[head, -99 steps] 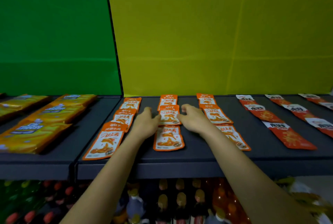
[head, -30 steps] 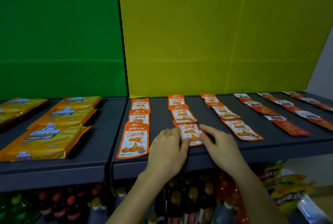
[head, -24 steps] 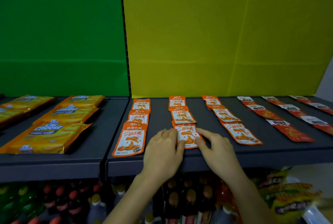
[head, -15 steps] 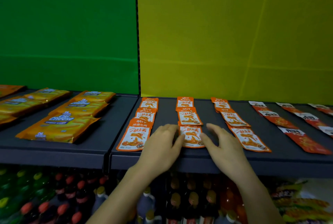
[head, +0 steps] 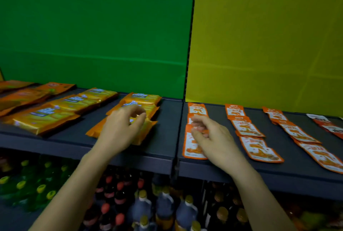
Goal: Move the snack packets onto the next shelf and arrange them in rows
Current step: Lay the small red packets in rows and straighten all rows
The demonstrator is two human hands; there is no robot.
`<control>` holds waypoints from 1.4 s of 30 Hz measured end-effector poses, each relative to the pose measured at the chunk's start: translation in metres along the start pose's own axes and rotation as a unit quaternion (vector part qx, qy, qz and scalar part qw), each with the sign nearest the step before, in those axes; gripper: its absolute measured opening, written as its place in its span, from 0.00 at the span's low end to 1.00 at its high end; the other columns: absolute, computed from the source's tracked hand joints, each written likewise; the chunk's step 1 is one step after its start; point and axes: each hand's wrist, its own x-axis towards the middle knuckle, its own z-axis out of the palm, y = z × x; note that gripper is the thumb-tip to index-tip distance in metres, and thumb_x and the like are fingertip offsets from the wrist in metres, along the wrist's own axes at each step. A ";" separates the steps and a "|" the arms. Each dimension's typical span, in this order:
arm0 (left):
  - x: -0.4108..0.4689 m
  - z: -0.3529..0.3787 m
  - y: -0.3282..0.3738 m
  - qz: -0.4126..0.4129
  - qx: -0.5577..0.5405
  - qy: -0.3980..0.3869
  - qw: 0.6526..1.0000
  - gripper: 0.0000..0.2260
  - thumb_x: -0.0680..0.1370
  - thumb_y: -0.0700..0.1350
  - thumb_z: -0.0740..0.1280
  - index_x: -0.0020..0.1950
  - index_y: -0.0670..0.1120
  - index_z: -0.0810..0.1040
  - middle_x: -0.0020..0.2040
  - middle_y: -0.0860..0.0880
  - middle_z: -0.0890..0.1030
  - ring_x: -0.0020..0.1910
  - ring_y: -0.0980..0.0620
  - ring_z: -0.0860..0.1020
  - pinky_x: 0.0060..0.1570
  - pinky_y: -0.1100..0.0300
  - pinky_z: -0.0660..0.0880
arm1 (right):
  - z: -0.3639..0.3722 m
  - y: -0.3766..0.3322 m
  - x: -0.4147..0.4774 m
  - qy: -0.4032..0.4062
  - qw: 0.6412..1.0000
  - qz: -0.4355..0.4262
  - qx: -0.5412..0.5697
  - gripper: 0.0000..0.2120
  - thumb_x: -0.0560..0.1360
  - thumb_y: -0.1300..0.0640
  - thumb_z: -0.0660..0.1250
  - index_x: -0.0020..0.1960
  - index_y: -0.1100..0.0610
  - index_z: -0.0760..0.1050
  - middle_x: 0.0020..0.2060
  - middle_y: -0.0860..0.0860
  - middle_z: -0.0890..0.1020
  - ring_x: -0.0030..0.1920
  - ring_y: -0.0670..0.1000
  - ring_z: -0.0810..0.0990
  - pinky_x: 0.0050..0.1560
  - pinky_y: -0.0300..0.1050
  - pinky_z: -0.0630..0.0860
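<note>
On the grey shelves [head: 217, 117], both hands have slid left from the middle row of orange snack packets [head: 247, 130]. The left hand [head: 121, 128] now hovers over the nearest yellow wafer packs [head: 146, 100], the right hand [head: 215, 138] over the leftmost orange row [head: 189, 147]. Both have loosely curled fingers and grip nothing. The seam [head: 178, 134] between shelves runs between them, a bare strip [head: 165, 134] on its left. The front packets lie near the shelf lip.

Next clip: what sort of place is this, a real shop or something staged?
Probably a staged shop display: a dark shelf with orange snack packets laid flat in rows, bottled drinks packed on the tier below, and a plain green panel and yellow panel behind.
</note>
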 end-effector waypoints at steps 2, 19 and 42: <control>0.008 -0.017 -0.031 -0.019 0.003 -0.009 1.000 0.18 0.71 0.54 0.59 0.51 0.45 0.80 0.50 0.47 0.83 0.52 0.46 0.79 0.51 0.54 0.72 | 0.028 -0.019 0.006 -0.048 0.997 0.027 0.048 0.18 0.77 0.57 0.63 0.67 0.55 0.69 0.62 0.50 0.77 0.57 0.45 0.76 0.57 0.35 0.70; 0.035 -0.034 -0.131 -0.051 -0.094 -0.136 0.985 0.18 0.79 0.48 0.62 0.67 0.42 0.71 0.66 0.45 0.75 0.64 0.46 0.72 0.59 0.59 0.66 | 0.121 -0.087 0.034 -0.017 0.982 0.182 0.039 0.31 0.75 0.49 0.65 0.74 0.53 0.56 0.69 0.50 0.70 0.55 0.51 0.77 0.58 0.45 0.73; 0.074 -0.012 -0.119 -0.117 -0.108 -0.139 0.977 0.24 0.76 0.53 0.65 0.65 0.38 0.68 0.66 0.41 0.71 0.64 0.42 0.71 0.61 0.52 0.68 | 0.119 -0.062 0.090 -0.024 0.961 0.236 0.145 0.30 0.76 0.51 0.65 0.73 0.58 0.60 0.71 0.52 0.68 0.68 0.51 0.70 0.63 0.42 0.67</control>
